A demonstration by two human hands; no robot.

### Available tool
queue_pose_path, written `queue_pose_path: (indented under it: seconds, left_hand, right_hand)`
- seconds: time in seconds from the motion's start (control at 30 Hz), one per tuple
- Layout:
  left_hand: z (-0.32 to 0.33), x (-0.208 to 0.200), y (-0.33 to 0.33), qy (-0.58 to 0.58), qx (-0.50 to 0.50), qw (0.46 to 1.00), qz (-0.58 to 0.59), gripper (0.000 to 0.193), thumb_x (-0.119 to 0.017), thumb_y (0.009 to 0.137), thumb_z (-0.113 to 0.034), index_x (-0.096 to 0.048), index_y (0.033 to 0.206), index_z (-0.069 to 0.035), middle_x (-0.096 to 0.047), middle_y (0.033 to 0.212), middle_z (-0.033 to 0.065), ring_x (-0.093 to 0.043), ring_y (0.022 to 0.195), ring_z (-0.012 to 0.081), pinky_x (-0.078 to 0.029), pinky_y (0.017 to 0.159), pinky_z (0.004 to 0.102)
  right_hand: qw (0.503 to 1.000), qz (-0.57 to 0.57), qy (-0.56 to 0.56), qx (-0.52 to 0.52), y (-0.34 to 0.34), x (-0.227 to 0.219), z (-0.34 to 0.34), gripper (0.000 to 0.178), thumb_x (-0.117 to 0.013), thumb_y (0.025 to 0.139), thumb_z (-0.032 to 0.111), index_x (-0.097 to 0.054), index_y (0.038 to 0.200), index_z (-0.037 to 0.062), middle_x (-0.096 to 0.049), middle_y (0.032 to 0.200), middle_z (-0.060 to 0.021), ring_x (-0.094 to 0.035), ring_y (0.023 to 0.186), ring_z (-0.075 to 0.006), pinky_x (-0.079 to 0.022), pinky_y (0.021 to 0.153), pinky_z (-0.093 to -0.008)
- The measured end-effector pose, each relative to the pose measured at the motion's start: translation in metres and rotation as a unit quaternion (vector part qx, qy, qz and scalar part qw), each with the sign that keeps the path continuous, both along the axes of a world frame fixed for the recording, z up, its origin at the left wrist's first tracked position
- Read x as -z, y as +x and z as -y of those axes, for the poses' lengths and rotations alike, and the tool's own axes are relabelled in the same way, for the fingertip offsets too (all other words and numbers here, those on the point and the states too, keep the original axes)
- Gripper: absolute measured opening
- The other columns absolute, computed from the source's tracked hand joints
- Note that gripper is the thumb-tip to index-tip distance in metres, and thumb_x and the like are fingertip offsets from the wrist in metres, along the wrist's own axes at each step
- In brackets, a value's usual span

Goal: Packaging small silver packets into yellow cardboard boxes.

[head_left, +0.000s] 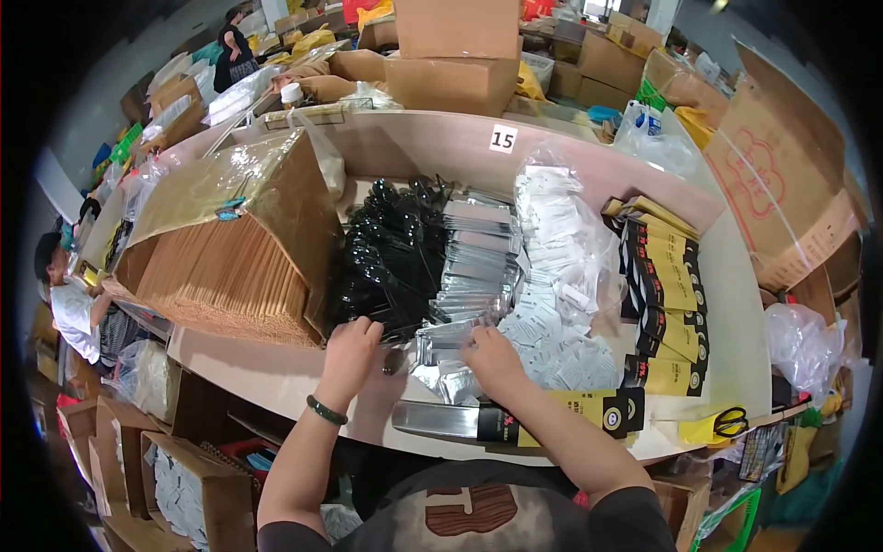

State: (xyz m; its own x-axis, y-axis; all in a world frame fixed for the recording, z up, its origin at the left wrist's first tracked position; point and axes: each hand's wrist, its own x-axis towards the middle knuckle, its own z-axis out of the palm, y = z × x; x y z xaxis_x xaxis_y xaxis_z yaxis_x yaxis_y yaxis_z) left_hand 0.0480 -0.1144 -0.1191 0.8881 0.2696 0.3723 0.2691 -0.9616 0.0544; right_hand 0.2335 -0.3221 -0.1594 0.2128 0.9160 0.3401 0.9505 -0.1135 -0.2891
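Observation:
My left hand (355,339), a dark bangle on its wrist, is closed at the near edge of a heap of black, glossy, thin-stemmed items (391,248). What its fingers hold, if anything, is hidden. My right hand (492,357) has its fingers closed on a flat silver packet (443,342) at the near end of the silver packet row. More flat silver packets (478,253) stretch away behind it. White printed sachets (552,340) lie just right of that hand. Below my right forearm, a yellow-and-black box (561,416) lies beside a flat silver strip (434,419) at the table's front edge.
A carton packed with brown cardboard pieces (230,276) lies open on the left. Yellow-and-black boxes (667,304) stand stacked on the right, near black-handled scissors (730,422). The table's raised back wall (414,138) bounds the heaps. Two other people are farther left.

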Motion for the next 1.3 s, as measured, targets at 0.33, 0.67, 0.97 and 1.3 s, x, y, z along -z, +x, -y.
queue_pose_path:
  seconds: [0.33, 0.67, 0.97, 1.3]
  left_hand:
    - [0.069, 0.026, -0.053, -0.307, -0.151, 0.929, 0.142, 0.016, -0.065, 0.090, -0.005, -0.065, 0.105, -0.004, -0.065, 0.096, 0.0152, -0.064, 0.085, 0.0349, -0.052, 0.074, 0.0388]
    - [0.113, 0.030, -0.072, -0.411, -0.151, 0.882, 0.173, 0.021, -0.063, 0.090, 0.000, -0.065, 0.110, -0.002, -0.069, 0.097, 0.0136, -0.068, 0.089, 0.0262, -0.053, 0.081, 0.0324]
    - [0.110, 0.039, -0.082, -0.243, 0.106, 0.957, 0.121, 0.039, -0.063, 0.073, 0.003, -0.069, 0.110, -0.009, -0.070, 0.109, 0.0111, -0.067, 0.093, 0.0312, -0.053, 0.081, 0.0396]
    - [0.001, -0.012, -0.065, -0.084, 0.064, 0.982, 0.158, 0.017, -0.067, 0.079, -0.002, -0.070, 0.095, -0.007, -0.070, 0.100, 0.0126, -0.067, 0.086, 0.0303, -0.054, 0.069, 0.0410]
  right_hand:
    - [0.989, -0.143, 0.004, -0.034, -0.001, -0.018, 0.002, 0.010, -0.060, 0.081, 0.005, -0.066, 0.088, 0.0013, -0.056, 0.091, -0.0150, -0.060, 0.087, -0.0320, -0.050, 0.076, -0.0420]
    - [0.988, -0.039, -0.095, -0.114, -0.085, -0.022, 0.039, 0.039, -0.072, 0.082, 0.016, -0.061, 0.118, 0.0076, -0.064, 0.106, -0.0129, -0.062, 0.098, -0.0311, -0.046, 0.083, -0.0459]
    - [0.989, -0.134, 0.047, -0.048, -0.064, -0.043, 0.084, 0.043, -0.079, 0.074, 0.013, -0.063, 0.113, 0.0045, -0.063, 0.110, -0.0132, -0.060, 0.103, -0.0354, -0.047, 0.090, -0.0450]
    - [0.978, 0.052, -0.044, -0.197, -0.075, 0.021, 0.090, 0.046, -0.051, 0.089, 0.014, -0.055, 0.132, -0.0003, -0.055, 0.139, -0.0162, -0.049, 0.133, -0.0269, -0.034, 0.113, -0.0504]
